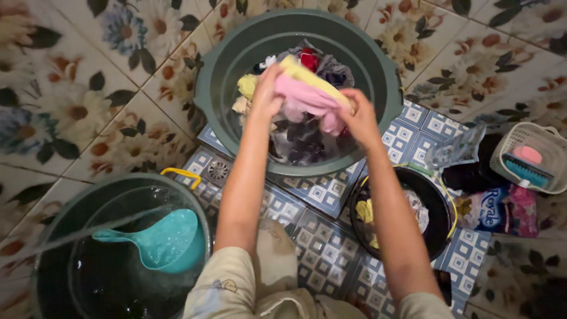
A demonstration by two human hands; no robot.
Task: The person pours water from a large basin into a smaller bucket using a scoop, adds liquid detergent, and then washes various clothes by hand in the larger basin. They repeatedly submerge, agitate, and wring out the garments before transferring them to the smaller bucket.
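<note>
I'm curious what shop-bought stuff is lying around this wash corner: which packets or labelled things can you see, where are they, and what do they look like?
Soft pouch: on the floor at right, below the white basket; purple and pink with a white patch.
Crinkled sachet: between the big green tub and the basket; pale blue-grey, flat, roughly rectangular.
No signs or screens in view.

One head-worn camera, looking almost straight down at the floor you squat over.

You get a single view, so nothing overlaps with another. It faces down and slightly forward: your knees sit at the bottom edge, your forearms run up the middle, and the green basin [378,71] fills the top centre at arm's length. The water bucket [53,224] lies close at lower left, the small white basket [520,136] at the right edge.
</note>
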